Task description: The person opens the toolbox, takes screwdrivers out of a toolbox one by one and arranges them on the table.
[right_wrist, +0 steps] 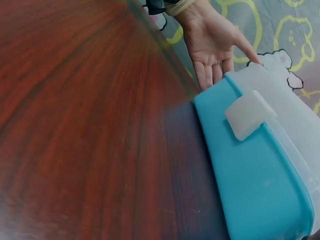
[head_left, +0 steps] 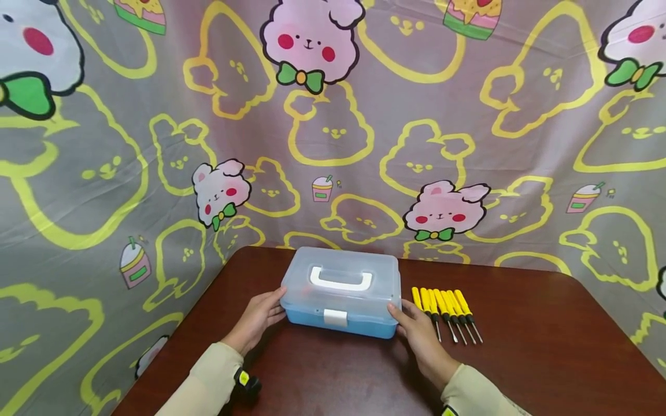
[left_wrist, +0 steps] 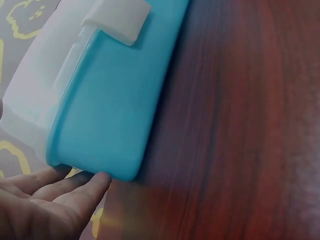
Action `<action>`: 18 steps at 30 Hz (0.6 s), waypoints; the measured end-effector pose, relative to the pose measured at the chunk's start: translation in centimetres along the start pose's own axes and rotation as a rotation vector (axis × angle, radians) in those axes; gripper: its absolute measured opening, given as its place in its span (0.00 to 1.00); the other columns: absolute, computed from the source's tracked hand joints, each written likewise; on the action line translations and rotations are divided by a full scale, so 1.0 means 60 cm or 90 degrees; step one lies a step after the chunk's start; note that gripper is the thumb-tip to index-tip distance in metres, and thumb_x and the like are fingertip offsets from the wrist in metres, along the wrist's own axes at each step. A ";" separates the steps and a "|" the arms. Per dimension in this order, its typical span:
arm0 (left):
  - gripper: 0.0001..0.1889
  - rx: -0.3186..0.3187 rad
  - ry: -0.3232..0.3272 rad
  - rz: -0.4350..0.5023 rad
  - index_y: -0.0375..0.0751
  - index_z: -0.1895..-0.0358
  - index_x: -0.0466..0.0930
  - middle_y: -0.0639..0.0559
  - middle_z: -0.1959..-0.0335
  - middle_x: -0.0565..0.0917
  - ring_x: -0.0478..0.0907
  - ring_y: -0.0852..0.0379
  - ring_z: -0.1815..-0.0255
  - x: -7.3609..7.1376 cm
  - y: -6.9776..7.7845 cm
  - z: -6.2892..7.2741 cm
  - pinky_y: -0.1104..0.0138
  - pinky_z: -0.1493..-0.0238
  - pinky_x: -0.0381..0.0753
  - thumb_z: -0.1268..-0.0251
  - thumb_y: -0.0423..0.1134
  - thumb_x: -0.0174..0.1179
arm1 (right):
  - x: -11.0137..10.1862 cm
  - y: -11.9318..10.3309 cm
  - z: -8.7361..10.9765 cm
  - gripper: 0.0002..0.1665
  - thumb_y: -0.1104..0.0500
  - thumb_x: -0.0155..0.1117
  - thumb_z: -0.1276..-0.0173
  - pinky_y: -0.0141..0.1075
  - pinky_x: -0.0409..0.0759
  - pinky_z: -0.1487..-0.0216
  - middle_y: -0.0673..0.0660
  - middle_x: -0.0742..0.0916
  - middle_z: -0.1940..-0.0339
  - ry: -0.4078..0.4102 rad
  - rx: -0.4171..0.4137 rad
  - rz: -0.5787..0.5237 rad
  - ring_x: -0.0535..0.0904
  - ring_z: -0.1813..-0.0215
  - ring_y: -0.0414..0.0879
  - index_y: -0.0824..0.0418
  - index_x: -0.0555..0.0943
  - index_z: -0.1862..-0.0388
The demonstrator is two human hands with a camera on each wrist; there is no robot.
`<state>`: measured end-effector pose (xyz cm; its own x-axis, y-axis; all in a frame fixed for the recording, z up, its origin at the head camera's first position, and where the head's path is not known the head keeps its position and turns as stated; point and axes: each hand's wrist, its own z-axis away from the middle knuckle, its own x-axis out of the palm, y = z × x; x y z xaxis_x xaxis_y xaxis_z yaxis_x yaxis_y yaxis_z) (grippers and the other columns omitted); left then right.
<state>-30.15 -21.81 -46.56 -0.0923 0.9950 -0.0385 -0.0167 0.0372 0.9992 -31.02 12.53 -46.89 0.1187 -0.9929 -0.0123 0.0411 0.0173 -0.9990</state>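
Observation:
A plastic toolbox (head_left: pixel 338 292) with a clear lid, a white handle (head_left: pixel 340 279) and a light-blue base sits on the table, its white front latch (head_left: pixel 335 318) down over the rim. At its left end, my left hand (head_left: pixel 256 319) touches the wall with fairly straight fingers, the thumb at the lid's edge; the right wrist view shows this hand (right_wrist: pixel 210 42) with its palm visible. My right hand (head_left: pixel 422 338) holds the right end, thumb on the front corner of the lid and fingers partly hidden along the side. What lies inside the toolbox cannot be made out.
Several yellow-and-black screwdrivers (head_left: pixel 442 303) lie in a row right of the toolbox, close to my right hand, shafts toward me. The dark red-brown wooden table (head_left: pixel 333 381) carries everything. A patterned grey cloth (head_left: pixel 343 150) hangs behind the table and along its left side.

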 end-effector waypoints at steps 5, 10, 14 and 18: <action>0.41 -0.003 0.001 0.008 0.24 0.34 0.65 0.29 0.38 0.72 0.73 0.39 0.40 0.001 0.001 -0.020 0.50 0.42 0.72 0.35 0.59 0.59 | 0.002 -0.004 -0.014 0.51 0.37 0.62 0.34 0.55 0.66 0.35 0.68 0.69 0.31 -0.001 -0.012 -0.006 0.69 0.35 0.59 0.70 0.60 0.28; 0.42 -0.006 0.003 0.012 0.25 0.34 0.63 0.29 0.37 0.71 0.73 0.39 0.39 0.002 0.000 -0.033 0.50 0.41 0.72 0.36 0.60 0.60 | 0.004 -0.001 -0.028 0.50 0.36 0.62 0.34 0.55 0.65 0.35 0.67 0.70 0.32 -0.007 -0.014 -0.019 0.70 0.36 0.58 0.69 0.60 0.28; 0.43 -0.006 0.005 0.012 0.26 0.33 0.63 0.29 0.37 0.71 0.72 0.38 0.38 0.003 -0.003 -0.041 0.50 0.40 0.71 0.37 0.61 0.60 | 0.006 0.003 -0.040 0.50 0.36 0.62 0.34 0.55 0.65 0.35 0.67 0.70 0.33 -0.006 -0.012 -0.025 0.70 0.36 0.59 0.69 0.60 0.28; 0.44 -0.004 0.004 0.019 0.25 0.33 0.62 0.29 0.37 0.70 0.71 0.38 0.37 0.005 -0.003 -0.049 0.49 0.39 0.70 0.36 0.61 0.60 | 0.007 0.005 -0.054 0.48 0.37 0.62 0.33 0.54 0.65 0.34 0.67 0.71 0.34 -0.003 -0.017 -0.032 0.70 0.36 0.59 0.69 0.61 0.29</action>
<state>-33.12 -21.77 -46.78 -0.0997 0.9950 -0.0093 -0.0202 0.0073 0.9998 -34.17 11.74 -47.34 0.1211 -0.9919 0.0380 0.0212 -0.0357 -0.9991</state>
